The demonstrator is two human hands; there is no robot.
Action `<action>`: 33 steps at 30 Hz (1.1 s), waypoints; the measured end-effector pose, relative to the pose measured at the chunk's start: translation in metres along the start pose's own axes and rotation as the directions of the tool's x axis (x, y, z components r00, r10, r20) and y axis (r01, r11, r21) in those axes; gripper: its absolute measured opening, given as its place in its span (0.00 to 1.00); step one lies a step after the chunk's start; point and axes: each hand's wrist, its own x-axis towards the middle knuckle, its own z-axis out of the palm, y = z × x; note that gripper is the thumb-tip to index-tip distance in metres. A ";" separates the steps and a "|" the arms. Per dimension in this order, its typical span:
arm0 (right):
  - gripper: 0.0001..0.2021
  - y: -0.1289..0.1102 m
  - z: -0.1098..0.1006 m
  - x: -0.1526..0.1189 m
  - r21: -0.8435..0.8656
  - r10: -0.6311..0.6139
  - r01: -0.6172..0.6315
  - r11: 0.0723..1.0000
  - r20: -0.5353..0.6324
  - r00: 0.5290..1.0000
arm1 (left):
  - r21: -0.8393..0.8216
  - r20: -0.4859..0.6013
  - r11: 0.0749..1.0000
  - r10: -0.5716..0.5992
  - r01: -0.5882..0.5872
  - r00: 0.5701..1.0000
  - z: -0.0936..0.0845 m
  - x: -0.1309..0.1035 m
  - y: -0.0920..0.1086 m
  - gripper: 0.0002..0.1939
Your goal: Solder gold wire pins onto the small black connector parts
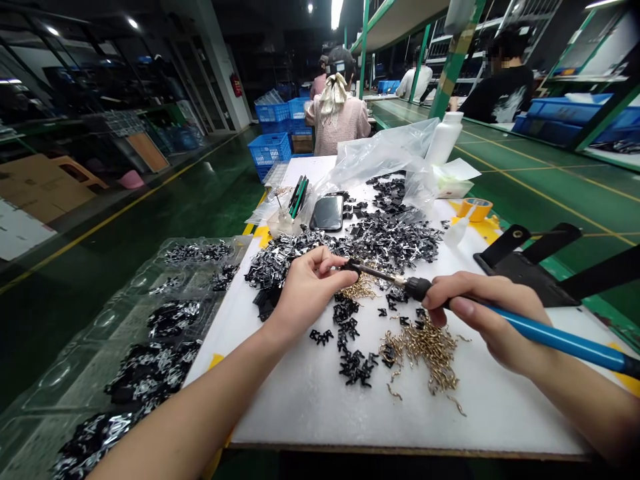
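My left hand (314, 283) is closed in a pinch on a small black plastic part (351, 267). My right hand (493, 319) grips a soldering iron (537, 330) with a blue handle and a dark collar. Its metal barrel points left, and the tip meets the black part at my left fingertips; exact contact is too small to make out. Below the hands lie loose black clip-like parts (356, 367) and a heap of brass-coloured curved metal pieces (433, 350). More brass pieces lie behind my left fingertips. Behind them spreads a large pile of black and silvery parts (400, 239).
Clear trays (90, 333) of black parts stand at the left. On the white table are a phone (327, 213), green pens (299, 197), a plastic bag (380, 157), a white bottle (445, 138), orange tape (476, 209) and a black stand (530, 270). Co-workers sit beyond.
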 end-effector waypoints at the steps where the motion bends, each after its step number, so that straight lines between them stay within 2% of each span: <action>1: 0.10 0.000 0.001 0.001 -0.008 0.003 -0.003 1.000 0.006 1.000 | 0.000 -0.001 1.000 0.002 -0.002 1.000 0.000 -0.001 0.001 0.23; 18: 0.09 0.003 0.000 0.002 0.001 -0.034 0.034 0.999 0.015 0.999 | -0.023 0.014 1.000 -0.020 0.020 1.000 0.000 -0.003 0.002 0.25; 23: 0.09 0.002 0.001 0.001 0.040 0.012 -0.012 0.999 -0.018 1.000 | -0.036 0.008 0.999 -0.006 0.007 1.000 -0.001 -0.003 0.000 0.26; 33: 0.10 0.008 -0.001 0.002 0.065 0.001 -0.001 0.998 0.005 1.000 | -0.077 0.005 0.997 -0.005 0.005 1.000 0.000 -0.002 -0.001 0.25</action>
